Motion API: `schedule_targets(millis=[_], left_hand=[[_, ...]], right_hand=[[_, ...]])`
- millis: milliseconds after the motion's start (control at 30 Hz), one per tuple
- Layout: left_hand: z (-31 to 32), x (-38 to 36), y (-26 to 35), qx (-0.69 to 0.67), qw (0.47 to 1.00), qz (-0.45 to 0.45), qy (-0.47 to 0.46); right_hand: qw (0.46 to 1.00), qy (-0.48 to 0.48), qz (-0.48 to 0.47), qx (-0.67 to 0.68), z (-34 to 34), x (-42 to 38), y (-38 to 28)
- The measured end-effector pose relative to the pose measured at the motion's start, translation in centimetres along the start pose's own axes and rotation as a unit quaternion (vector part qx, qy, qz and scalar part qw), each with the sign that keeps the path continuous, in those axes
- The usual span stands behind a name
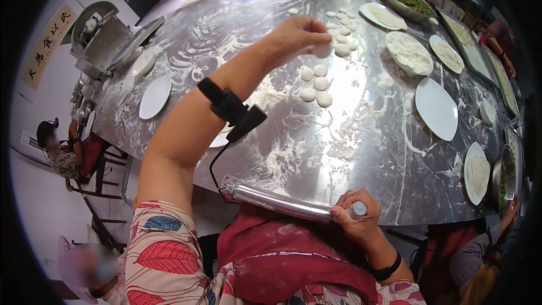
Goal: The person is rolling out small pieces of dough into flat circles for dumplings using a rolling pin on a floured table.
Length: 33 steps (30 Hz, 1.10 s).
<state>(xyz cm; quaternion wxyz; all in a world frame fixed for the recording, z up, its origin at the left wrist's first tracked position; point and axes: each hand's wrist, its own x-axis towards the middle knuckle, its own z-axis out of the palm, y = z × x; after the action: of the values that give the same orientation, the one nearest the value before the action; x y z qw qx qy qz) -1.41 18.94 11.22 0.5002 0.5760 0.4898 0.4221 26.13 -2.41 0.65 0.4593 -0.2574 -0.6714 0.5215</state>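
Note:
My left hand (302,35) reaches out over the table, fingers pinched on a small round piece of dough (322,50). More flattened dough pieces (321,83) lie just below it, and another group (342,50) lies close beyond its fingertips. At the table's near edge, my right hand (358,212) is wrapped round the right handle of a metal rolling pin (282,201). The pin lies across in front of my apron, its left end free of any hand.
Flour dusts the metal table (271,152). Toward the right are a plate of flour (409,53), a white plate (436,108), stacked wrappers (480,175) and a bowl of green filling (411,4). Left stands another white plate (155,97). Other people work around the edges.

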Motion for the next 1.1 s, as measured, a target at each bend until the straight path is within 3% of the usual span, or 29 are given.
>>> schedule_targets(millis=[33,67,100,133,233,333,433,533,633,667,733,800,833,867,900,1000,1100], left_hand=[[0.6,0.1,0.2,-0.043,0.999,0.012,-0.014],[0.3,0.7,-2.0,0.014,0.996,-0.042,-0.076],[-0.1,1.4,-4.2,0.247,0.964,-0.080,-0.058],[-0.1,1.9,-5.6,0.461,0.880,-0.111,-0.031],[-0.9,2.3,-7.7,0.483,0.873,-0.052,0.029],[-0.5,2.5,-8.8,0.561,0.826,-0.043,0.036],[-0.6,2.6,-9.5,0.581,0.813,-0.031,-0.013],[-0.2,2.3,-9.5,0.555,0.831,-0.020,0.003],[-0.9,2.2,-6.6,0.423,0.906,-0.015,-0.010],[-1.0,2.0,-4.9,0.246,0.967,-0.061,-0.007],[-0.6,0.4,-1.0,0.071,0.997,-0.009,-0.013],[0.1,-0.6,-0.8,0.003,0.999,0.012,-0.051],[-0.3,-0.3,-3.3,0.203,0.977,-0.045,-0.055],[-0.6,0.0,-6.0,0.388,0.915,-0.099,-0.054],[-0.1,-0.5,-6.1,0.506,0.852,-0.135,0.026],[-1.4,-0.3,-7.9,0.417,0.905,-0.074,0.044],[-0.4,-1.0,-7.8,0.482,0.869,-0.094,-0.053]], right_hand=[[1.000,0.001,0.001,0.003,0.0,0.1,0.0],[1.000,0.003,-0.010,-0.008,0.2,0.2,0.0],[1.000,0.003,-0.020,-0.021,0.3,0.4,-0.1],[0.999,-0.004,-0.033,-0.041,-0.2,0.7,-0.1],[1.000,-0.003,0.004,-0.001,-0.1,0.2,0.2],[1.000,-0.007,-0.007,0.000,-0.1,0.4,0.0],[1.000,-0.009,-0.004,-0.012,-0.2,0.6,-0.1],[1.000,-0.006,0.001,0.009,-0.1,0.3,0.1],[1.000,-0.007,-0.016,0.002,-0.1,0.1,0.2],[1.000,-0.006,-0.016,0.002,-0.1,0.0,0.2],[1.000,-0.004,-0.014,0.007,0.0,-0.1,0.1],[1.000,-0.006,0.002,0.020,-0.1,0.1,0.1],[1.000,-0.005,0.010,0.025,0.0,0.0,0.0],[1.000,-0.005,0.003,0.011,0.1,-0.1,-0.1],[1.000,-0.008,-0.008,-0.007,-0.1,-0.1,-0.1],[1.000,0.001,-0.025,-0.013,0.1,-0.1,0.2],[1.000,-0.002,-0.021,-0.006,0.1,-0.4,0.2]])
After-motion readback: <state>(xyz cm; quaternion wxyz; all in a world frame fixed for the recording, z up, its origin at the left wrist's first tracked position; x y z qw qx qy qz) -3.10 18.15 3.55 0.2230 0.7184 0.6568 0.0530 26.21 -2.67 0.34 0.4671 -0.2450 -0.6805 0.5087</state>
